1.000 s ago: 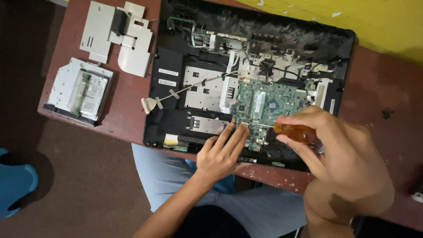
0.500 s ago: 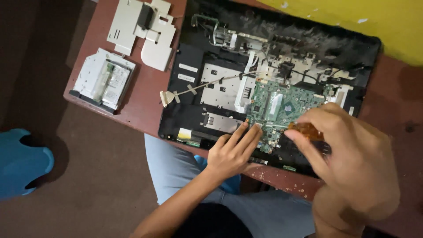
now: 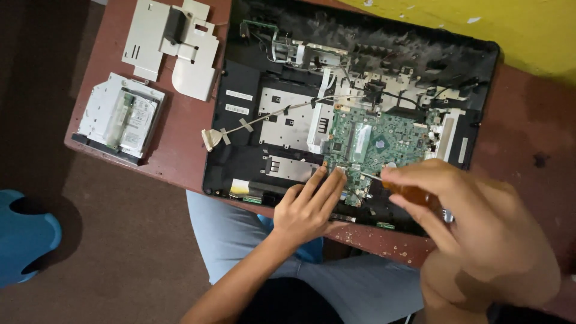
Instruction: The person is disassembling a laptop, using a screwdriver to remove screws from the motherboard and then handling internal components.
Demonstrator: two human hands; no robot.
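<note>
An opened black computer chassis (image 3: 240, 90) lies on a reddish-brown table (image 3: 186, 150), its green circuit board (image 3: 375, 141) exposed. My left hand (image 3: 309, 207) rests flat at the board's lower left corner, fingertips touching the edge. Held in my right hand (image 3: 474, 231) is a screwdriver with an amber handle (image 3: 414, 193). Its thin shaft points left, and the tip meets the board's lower edge close to my left fingers.
A silver optical drive (image 3: 120, 117) and a white metal bracket (image 3: 174, 45) lie on the table's left part. A loose flat cable end (image 3: 211, 138) hangs off the chassis. A blue stool (image 3: 24, 240) stands on the floor at left. A yellow wall (image 3: 528, 30) rises behind.
The view has shifted, so the chassis now sits further right and lower in frame. My right hand has tilted the screwdriver so its shaft shows, tip by the left fingers.
</note>
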